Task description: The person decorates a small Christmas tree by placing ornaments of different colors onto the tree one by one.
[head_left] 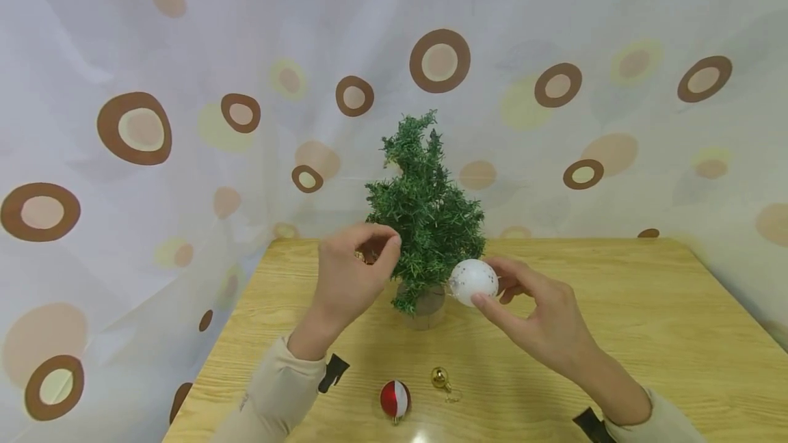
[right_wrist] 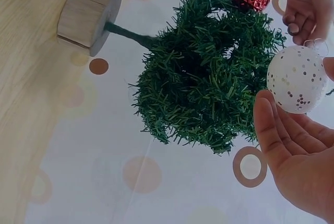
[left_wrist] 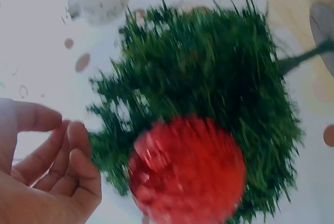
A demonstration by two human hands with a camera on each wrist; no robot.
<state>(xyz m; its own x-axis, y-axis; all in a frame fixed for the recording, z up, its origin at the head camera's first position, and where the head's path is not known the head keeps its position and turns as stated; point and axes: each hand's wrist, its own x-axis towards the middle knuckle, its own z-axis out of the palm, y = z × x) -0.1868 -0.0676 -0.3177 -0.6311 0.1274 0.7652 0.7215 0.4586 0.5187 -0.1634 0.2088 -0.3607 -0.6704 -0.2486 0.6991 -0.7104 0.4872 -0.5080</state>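
A small green Christmas tree [head_left: 427, 217] on a round wooden base [right_wrist: 86, 18] stands between the hands. My right hand [head_left: 542, 313] holds a white speckled ball ornament [head_left: 475, 282] between thumb and fingers, at the tree's lower right. A thin clear loop [right_wrist: 315, 45] shows at its top in the right wrist view. My left hand [head_left: 351, 272] is raised at the tree's left side, fingers curled and thumb close to the index fingertip, with nothing visible between them. Beside it, a shiny red ball ornament [left_wrist: 188, 172] is on the tree, mostly hidden in the head view.
On the wooden table [head_left: 615, 333], a red and white ball ornament [head_left: 395, 400] and a small gold ball ornament [head_left: 440, 378] with a string loop lie in front of the tree. A white curtain with brown circles [head_left: 523, 19] hangs behind and along the left.
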